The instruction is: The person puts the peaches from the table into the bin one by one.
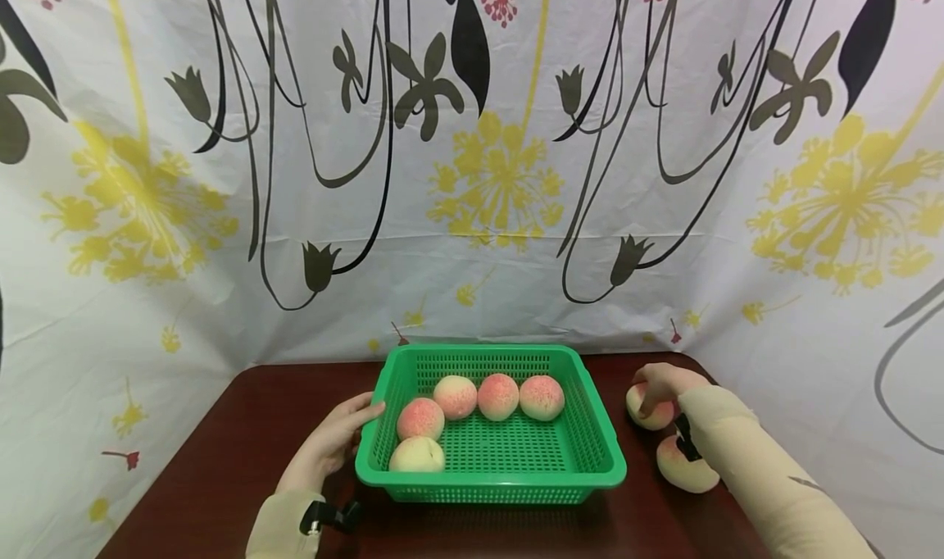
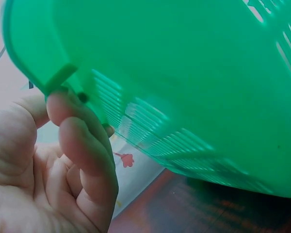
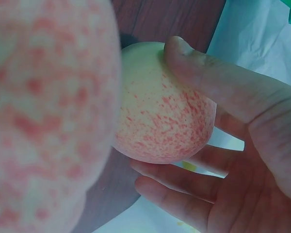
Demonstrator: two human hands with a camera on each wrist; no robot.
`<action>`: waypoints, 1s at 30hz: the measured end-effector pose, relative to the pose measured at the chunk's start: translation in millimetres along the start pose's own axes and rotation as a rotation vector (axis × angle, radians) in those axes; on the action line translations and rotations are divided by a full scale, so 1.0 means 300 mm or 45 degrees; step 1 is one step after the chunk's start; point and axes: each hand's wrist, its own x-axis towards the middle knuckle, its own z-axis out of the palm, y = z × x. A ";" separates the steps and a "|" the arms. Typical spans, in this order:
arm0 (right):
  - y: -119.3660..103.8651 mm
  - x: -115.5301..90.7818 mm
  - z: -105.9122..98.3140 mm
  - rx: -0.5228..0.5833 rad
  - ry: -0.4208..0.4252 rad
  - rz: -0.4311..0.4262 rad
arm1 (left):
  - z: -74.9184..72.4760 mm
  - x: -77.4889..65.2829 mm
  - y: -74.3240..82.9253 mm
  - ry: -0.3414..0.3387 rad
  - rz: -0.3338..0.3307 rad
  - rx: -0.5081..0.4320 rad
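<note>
The left hand [image 1: 332, 438] pinches the left edge of the green basket [image 1: 490, 479], which has five peaches [image 1: 497, 397] inside. To its right, the right hand [image 1: 666, 381] holds a peach [image 1: 661, 417] between thumb and fingers, and another peach [image 1: 687, 469] sits close by on the dark table [image 1: 202, 452].

In front of you a white cloth [image 1: 472, 321] hangs behind the dark brown table [image 1: 236, 436] and along its left and right sides, creased across the middle; on it you see yellow blooms [image 1: 500, 186], red flowers [image 1: 498, 0], grey buds [image 1: 319, 266] and dark leaves [image 1: 470, 47], with stems [image 1: 388, 116] looping down, while the table's far corners are rounded
</note>
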 end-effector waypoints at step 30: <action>-0.153 -0.001 -0.119 -0.109 0.035 -0.256 | 0.002 -0.001 -0.002 0.024 -0.010 0.008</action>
